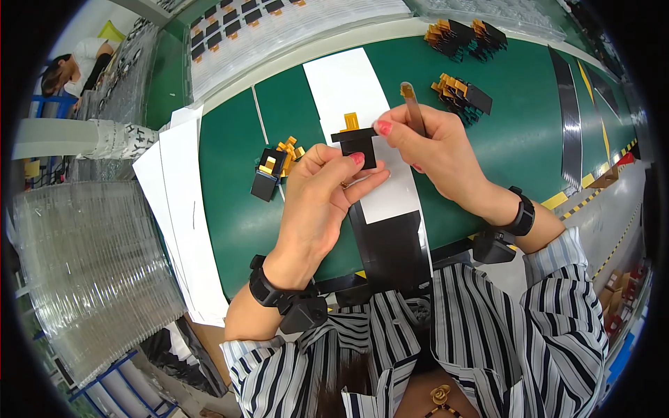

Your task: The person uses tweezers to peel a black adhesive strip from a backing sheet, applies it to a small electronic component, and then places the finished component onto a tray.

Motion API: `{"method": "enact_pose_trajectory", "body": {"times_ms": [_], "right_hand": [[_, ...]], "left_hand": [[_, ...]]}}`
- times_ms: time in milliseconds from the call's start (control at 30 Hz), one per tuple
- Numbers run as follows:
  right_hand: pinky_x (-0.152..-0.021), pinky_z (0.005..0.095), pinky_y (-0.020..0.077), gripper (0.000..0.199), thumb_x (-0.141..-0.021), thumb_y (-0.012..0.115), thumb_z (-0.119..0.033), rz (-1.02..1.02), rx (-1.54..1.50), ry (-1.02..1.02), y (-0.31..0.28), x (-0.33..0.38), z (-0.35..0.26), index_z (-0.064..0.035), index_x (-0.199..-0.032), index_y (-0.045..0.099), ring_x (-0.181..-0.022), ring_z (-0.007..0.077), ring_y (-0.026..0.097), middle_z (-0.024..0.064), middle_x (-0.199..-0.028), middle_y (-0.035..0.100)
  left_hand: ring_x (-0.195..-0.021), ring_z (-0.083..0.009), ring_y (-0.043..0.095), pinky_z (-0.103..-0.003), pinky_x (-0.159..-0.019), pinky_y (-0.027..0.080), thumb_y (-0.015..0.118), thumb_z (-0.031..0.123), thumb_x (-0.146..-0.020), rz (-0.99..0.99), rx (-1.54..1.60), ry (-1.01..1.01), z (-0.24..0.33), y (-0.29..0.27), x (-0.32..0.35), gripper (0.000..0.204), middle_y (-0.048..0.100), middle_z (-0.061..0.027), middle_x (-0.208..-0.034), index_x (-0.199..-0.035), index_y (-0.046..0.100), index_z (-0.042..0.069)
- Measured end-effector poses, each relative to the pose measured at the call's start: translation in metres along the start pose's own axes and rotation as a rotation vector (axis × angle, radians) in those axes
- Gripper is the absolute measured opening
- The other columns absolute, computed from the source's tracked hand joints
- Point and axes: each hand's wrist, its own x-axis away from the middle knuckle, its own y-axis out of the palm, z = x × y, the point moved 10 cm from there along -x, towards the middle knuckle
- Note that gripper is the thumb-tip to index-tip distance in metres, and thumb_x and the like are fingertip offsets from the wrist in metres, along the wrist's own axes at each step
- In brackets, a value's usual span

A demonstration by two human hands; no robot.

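Black panel (pixel 362 161) with a gold tab (pixel 350 122) seems partway handled; whether the right pile (pixel 477 99) at 2 o'clock or left pile (pixel 263 185) near 9 is done or waiting, I cannot tell. It lies between 1 and 2 o'clock from the left hand (pixel 315 191), which pinches it, and at 9 from the right hand (pixel 440 150), which grips a stick (pixel 412 111), thumb at the panel's edge.

No wording can be read clearly. Dark, letter-like marks run across the white wrapping (pixel 134 141) on the pale bar (pixel 73 138) at the left of the frame. A tiny pale mark, too small to read, sits at the lower right corner of the black sheet (pixel 391 252), bottom centre. Yellow-and-black striped warning tape (pixel 575 206) marks the floor at right.
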Motion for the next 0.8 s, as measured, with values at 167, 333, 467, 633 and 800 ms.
{"method": "enact_pose_trajectory", "body": {"times_ms": [167,333,467,633,800], "right_hand": [[-0.042,0.0166,0.0267,0.012,-0.081,0.057,-0.014,-0.023,0.069,-0.003,0.001,0.002,-0.003,-0.0013,-0.081,0.058,-0.050,0.0003,0.036,-0.0056,-0.059,0.047],[-0.042,0.0168,0.0267,0.012,-0.081,0.057,-0.013,-0.019,0.071,-0.008,0.001,0.002,-0.004,-0.0013,-0.081,0.058,-0.050,0.0004,0.035,-0.0058,-0.059,0.047],[-0.044,0.0166,0.0268,0.011,-0.081,0.057,-0.012,-0.025,0.080,0.002,0.002,0.002,-0.004,-0.0012,-0.081,0.058,-0.051,0.0003,0.035,-0.0056,-0.061,0.048],[-0.047,0.0159,0.0273,0.007,-0.080,0.058,-0.008,0.071,0.105,-0.104,-0.004,0.004,-0.013,-0.0014,-0.083,0.058,-0.056,0.0003,0.037,-0.0046,-0.068,0.050],[-0.048,0.0154,0.0285,0.008,-0.078,0.059,-0.004,0.097,0.231,-0.237,-0.004,0.014,-0.029,-0.0013,-0.086,0.058,-0.058,0.0004,0.038,-0.0037,-0.074,0.051]], "left_hand": [[-0.082,-0.0302,0.060,-0.041,-0.082,0.049,0.049,-0.003,-0.077,0.005,-0.016,-0.014,-0.002,0.000,-0.001,0.005,0.057,-0.0121,-0.079,-0.076,0.046,0.000],[-0.080,-0.0258,0.061,-0.038,-0.081,0.049,0.052,0.000,-0.077,0.014,-0.027,-0.023,-0.003,0.000,0.000,0.009,0.058,-0.0091,-0.077,-0.072,0.047,0.005],[-0.083,-0.0304,0.060,-0.041,-0.081,0.049,0.049,-0.004,-0.078,0.004,-0.007,0.003,-0.001,0.000,0.000,0.006,0.057,-0.0119,-0.079,-0.077,0.046,0.001],[-0.085,-0.0301,0.060,-0.040,-0.082,0.049,0.050,-0.005,-0.078,-0.011,-0.012,0.026,0.000,0.003,0.000,0.008,0.057,-0.0122,-0.081,-0.078,0.045,0.002],[-0.088,-0.0286,0.059,-0.039,-0.083,0.049,0.050,-0.005,-0.078,-0.004,-0.011,0.064,0.002,0.004,-0.002,0.010,0.058,-0.0129,-0.083,-0.078,0.045,0.003]]}}
